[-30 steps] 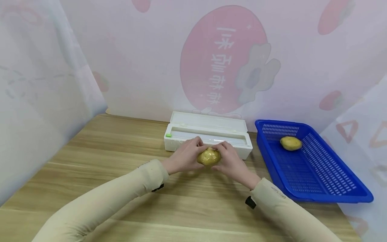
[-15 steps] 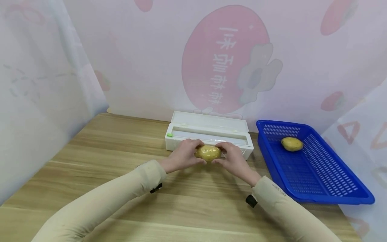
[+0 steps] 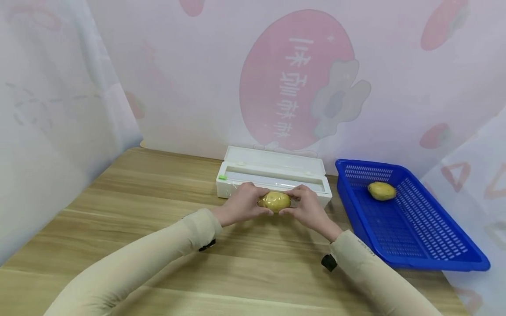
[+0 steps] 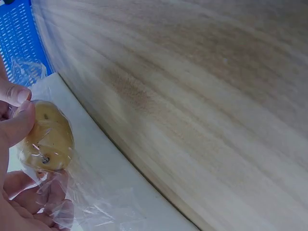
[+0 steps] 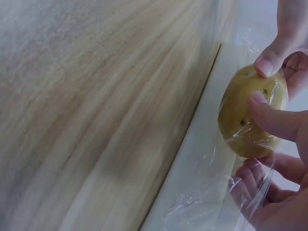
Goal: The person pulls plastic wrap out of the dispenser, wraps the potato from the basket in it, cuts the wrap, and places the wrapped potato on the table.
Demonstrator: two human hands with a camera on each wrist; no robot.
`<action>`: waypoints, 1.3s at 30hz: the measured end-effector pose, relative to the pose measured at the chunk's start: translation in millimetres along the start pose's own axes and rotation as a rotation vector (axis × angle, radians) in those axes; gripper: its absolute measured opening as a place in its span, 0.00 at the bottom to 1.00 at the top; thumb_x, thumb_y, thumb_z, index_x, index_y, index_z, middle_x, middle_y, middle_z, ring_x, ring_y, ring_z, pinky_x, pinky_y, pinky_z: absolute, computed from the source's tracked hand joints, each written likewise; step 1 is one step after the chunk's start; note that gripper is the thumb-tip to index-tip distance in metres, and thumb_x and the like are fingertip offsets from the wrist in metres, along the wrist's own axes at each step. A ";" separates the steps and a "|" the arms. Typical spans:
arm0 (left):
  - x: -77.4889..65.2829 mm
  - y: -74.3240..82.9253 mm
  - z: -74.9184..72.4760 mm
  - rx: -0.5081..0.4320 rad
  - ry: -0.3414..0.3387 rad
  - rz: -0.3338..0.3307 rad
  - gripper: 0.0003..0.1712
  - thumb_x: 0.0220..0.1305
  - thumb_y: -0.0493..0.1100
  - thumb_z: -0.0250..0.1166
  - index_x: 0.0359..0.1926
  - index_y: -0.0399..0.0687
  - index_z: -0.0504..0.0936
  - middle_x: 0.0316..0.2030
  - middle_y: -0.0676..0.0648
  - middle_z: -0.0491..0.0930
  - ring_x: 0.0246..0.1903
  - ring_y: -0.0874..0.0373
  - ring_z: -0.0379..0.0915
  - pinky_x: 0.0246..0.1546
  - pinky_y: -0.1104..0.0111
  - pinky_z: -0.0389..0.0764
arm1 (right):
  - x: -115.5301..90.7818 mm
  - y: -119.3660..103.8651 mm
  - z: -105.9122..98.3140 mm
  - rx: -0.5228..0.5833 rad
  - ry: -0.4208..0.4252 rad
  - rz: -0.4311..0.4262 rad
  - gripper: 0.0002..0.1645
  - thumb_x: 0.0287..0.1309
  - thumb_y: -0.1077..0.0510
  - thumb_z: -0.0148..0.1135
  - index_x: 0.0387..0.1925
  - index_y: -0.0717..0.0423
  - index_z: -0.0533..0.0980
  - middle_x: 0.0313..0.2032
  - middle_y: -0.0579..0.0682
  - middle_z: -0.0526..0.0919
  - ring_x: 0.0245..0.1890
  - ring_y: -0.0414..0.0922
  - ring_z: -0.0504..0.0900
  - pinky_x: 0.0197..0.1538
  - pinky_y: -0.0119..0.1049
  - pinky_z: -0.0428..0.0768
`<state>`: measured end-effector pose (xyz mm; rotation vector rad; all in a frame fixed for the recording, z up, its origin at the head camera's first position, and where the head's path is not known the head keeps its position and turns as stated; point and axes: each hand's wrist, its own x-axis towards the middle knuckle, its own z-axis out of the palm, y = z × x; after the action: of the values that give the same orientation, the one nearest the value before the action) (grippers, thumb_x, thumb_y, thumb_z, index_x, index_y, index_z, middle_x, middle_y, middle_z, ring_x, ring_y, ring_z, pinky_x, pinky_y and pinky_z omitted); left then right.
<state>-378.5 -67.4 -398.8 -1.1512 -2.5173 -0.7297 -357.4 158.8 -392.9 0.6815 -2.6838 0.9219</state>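
A yellow potato (image 3: 276,202) is held between both hands in front of the white box. Clear cling film (image 4: 103,209) covers it, with loose, crinkled film spreading past its end in both wrist views. My left hand (image 3: 243,203) grips the left end, the thumb along its near side. At the opposite end my right hand (image 3: 310,211) holds it; in the right wrist view the right thumb (image 5: 276,118) presses on the film-covered skin, with that hand's fingers beneath amid the film.
Behind the hands stands a long white cling film box (image 3: 229,186), its lid raised, a green tab at its left. On the right, a blue basket (image 3: 395,232) holds another potato (image 3: 381,191). A printed cloth backdrop (image 3: 178,87) rises behind the wooden table (image 3: 158,193).
The potato has turned from a tilted pose to lying lengthwise between the hands. Both thumbs have shifted along its near side. The box and basket stay in place.
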 end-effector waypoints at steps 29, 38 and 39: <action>4.4 -5.2 -1.7 0.059 -0.057 -0.006 0.25 0.56 0.59 0.72 0.48 0.48 0.85 0.28 0.58 0.80 0.26 0.62 0.69 0.31 0.65 0.69 | -5.0 -6.3 8.2 -0.343 0.134 -0.274 0.36 0.36 0.59 0.84 0.49 0.65 0.76 0.45 0.57 0.76 0.47 0.53 0.76 0.49 0.44 0.79; -3.8 16.5 -10.2 0.356 0.141 0.109 0.27 0.49 0.56 0.78 0.44 0.43 0.84 0.39 0.46 0.78 0.38 0.51 0.75 0.45 0.57 0.76 | -3.2 -4.5 9.0 -0.302 0.145 -0.299 0.34 0.36 0.61 0.84 0.47 0.65 0.77 0.43 0.58 0.77 0.45 0.54 0.77 0.47 0.44 0.80; -4.0 17.3 -10.5 0.366 0.151 0.133 0.26 0.49 0.54 0.79 0.43 0.42 0.84 0.37 0.46 0.79 0.36 0.52 0.76 0.44 0.59 0.77 | -2.6 -4.6 8.8 -0.299 0.149 -0.301 0.34 0.35 0.60 0.84 0.47 0.66 0.77 0.43 0.58 0.77 0.45 0.54 0.77 0.47 0.44 0.80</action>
<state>-362.3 -66.1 -386.2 -1.0743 -2.2970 -0.2917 -353.4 151.0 -398.2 0.8755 -2.4262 0.4639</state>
